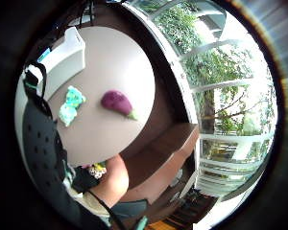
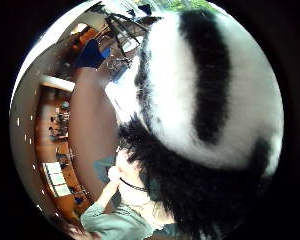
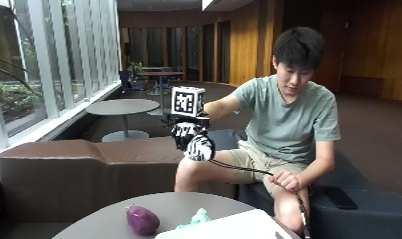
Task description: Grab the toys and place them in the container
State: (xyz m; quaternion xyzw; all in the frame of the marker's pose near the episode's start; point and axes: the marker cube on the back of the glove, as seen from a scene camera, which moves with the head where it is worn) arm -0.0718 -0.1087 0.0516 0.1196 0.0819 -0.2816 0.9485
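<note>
The right hand (image 3: 188, 130) holds a zebra toy (image 3: 200, 148), fingers curled round it, high above the desk (image 3: 101, 224). Well below lie an eggplant (image 3: 142, 219), a teal toy (image 3: 200, 217) and the container (image 3: 227, 226). The thumb-side view shows only the zebra's stripes.

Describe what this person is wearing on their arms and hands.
The right hand wears a black glove with small perforations and black straps. The left hand is bare. A grey-green short-sleeved T-shirt leaves both forearms uncovered.
</note>
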